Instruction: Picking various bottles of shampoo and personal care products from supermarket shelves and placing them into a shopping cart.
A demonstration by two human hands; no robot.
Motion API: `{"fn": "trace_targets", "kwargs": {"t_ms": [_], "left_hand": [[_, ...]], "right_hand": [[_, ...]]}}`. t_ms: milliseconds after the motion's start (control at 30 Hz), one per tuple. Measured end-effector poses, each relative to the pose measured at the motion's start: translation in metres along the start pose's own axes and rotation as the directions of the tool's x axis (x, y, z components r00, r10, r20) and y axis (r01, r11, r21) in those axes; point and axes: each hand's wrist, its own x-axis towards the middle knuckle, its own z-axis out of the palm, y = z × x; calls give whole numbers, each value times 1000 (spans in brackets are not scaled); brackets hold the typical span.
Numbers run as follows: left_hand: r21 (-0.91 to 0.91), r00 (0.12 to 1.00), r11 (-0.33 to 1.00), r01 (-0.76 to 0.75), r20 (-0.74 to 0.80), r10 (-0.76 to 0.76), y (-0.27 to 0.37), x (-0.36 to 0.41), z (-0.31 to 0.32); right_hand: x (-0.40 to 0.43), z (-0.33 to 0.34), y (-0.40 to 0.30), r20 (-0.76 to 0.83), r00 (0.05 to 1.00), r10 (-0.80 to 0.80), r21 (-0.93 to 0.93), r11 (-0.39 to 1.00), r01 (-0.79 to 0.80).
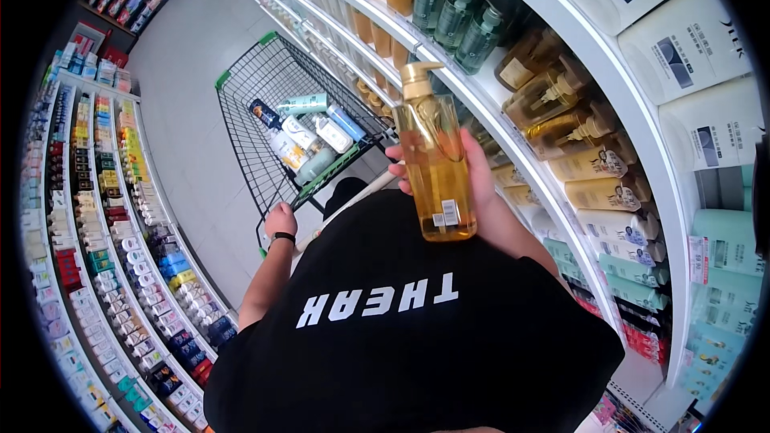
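Observation:
My right hand (478, 168) is wrapped around a clear pump bottle of amber liquid (436, 174), held upright in front of my chest. The bottle has a gold pump top and a small printed label low on its side. My left hand (281, 221), with a dark band at the wrist, is closed at the near left corner of the shopping cart, apparently on its handle; the fingers are partly hidden. Inside the wire shopping cart (240, 132) lie several bottles, among them a mint-green bottle (304, 103), a dark bottle (263, 113), a blue bottle (346, 122) and a white bottle (334, 135).
On my right, a lit white shelf (511, 126) carries several pump bottles, including green ones (454, 18) and amber ones (544, 96). Curved-looking shelves (129, 204) packed with small products line the left side. Grey tiled floor (180, 66) runs between them, beyond and beside the cart.

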Motion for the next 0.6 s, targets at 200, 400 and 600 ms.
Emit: {"fn": "trace_targets", "kwargs": {"t_ms": [200,400,600], "left_hand": [[-14,999,999,35,18,-35,1,-2,0],[-17,1000,1000,11,0,-11,4,-6,0],[1,1000,1000,7,13,-7,6,-6,-5]], "right_hand": [[16,1,-4,231,973,-21,-1,1000,21],[27,14,-5,262,965,-18,32,999,10],[36,22,-1,304,952,-42,56,998,26]]}}
